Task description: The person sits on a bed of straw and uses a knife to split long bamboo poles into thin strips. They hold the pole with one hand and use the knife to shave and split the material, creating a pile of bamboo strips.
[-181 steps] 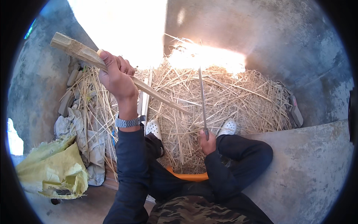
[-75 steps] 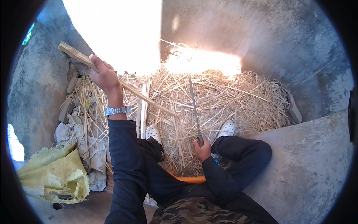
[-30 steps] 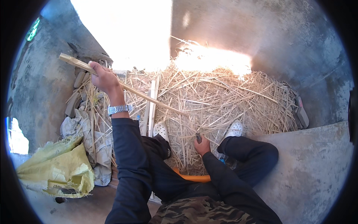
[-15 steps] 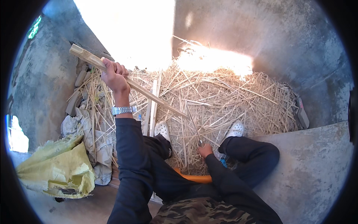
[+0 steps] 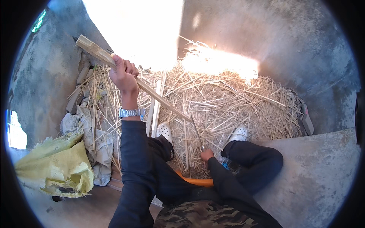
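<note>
My left hand [image 5: 124, 75] is closed round a long pale wooden stick [image 5: 159, 99], held raised and slanting from the upper left down toward the middle. The stick's thick, flat-sided end [image 5: 90, 46] juts past the thumb. Low in the middle, my right hand [image 5: 207, 155] grips the handle of a knife with a long thin blade [image 5: 197, 132]. The blade points up and away from me, and its far part meets or overlaps the stick's lower end; whether they touch I cannot tell. My fingers hide most of the knife handle.
Straw-like shavings [image 5: 213, 102] cover the ground around my white clogs [image 5: 164, 132]. Two pale wooden strips [image 5: 154, 108] lie beyond my left foot. A torn yellow sack [image 5: 61, 165] lies at left, stones [image 5: 73, 100] beyond it. Under me is an orange seat edge [image 5: 195, 181]. Concrete walls [image 5: 281, 41] enclose the place.
My left hand and the stick's thick end have shifted slightly right and up. The knife has moved a little left, its blade now showing wider against the stick's lower end.
</note>
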A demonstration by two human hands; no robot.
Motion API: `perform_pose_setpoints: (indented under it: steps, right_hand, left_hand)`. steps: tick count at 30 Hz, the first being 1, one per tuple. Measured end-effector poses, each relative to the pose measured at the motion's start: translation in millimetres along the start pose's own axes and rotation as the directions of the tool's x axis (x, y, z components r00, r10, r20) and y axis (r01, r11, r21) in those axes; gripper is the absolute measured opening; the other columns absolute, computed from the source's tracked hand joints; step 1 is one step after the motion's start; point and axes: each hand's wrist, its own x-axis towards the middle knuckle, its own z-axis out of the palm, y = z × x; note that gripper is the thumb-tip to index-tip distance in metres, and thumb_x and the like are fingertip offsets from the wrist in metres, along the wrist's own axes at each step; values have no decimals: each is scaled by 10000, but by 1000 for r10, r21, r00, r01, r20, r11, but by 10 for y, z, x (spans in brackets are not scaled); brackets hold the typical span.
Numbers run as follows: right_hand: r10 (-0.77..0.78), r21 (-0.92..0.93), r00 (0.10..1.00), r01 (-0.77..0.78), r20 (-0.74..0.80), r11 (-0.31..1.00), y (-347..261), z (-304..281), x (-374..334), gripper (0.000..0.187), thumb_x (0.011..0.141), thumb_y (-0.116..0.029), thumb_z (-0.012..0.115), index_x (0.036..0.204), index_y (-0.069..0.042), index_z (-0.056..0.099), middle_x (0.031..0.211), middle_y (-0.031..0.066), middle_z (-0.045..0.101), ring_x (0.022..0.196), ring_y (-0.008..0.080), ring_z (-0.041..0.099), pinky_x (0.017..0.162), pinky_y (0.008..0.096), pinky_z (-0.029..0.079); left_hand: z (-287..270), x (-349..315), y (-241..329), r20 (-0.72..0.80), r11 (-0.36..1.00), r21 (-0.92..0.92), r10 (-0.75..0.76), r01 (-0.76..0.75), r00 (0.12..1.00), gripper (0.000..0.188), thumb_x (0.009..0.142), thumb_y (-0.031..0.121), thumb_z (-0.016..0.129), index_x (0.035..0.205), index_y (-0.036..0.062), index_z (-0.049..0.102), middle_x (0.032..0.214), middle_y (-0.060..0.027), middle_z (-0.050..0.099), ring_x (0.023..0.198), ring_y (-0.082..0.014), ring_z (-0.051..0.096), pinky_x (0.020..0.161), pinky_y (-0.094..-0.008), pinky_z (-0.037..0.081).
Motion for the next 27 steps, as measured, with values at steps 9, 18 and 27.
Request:
perform_pose_setpoints:
  steps: [9, 18, 27]
  right_hand:
    - [-62, 333, 991, 18, 122, 943, -556, -430, -449, 140, 807, -74, 594, 747, 10, 501, 495, 80, 458, 337, 199, 449, 330, 360, 374]
    - [11, 212, 997, -28, 80, 977, -470, -449, -446, 174, 755, -121, 638, 751, 39, 570, 533, 117, 541, 381, 238, 550, 380, 394, 438]
    - [-488, 55, 788, 544, -375, 837, -729, -332, -637, 290, 753, -245, 652, 861, 19, 601, 787, 205, 644, 772, 326, 651, 685, 421, 494]
  left_hand:
    - [248, -134, 890, -56, 985, -108, 130, -135, 990, 489, 1014, 435, 381, 605, 184, 282, 494, 63, 238, 409, -54, 209, 371, -237, 192]
    - [343, -250, 285, -46, 998, -18, 54, -55, 998, 497, 968, 476, 488, 623, 170, 302, 497, 64, 238, 412, -50, 245, 380, -230, 188]
    - [233, -181, 187, -152, 995, 72, 87, -76, 985, 513, 971, 484, 476, 610, 173, 286, 496, 62, 235, 419, -55, 229, 390, -237, 198]
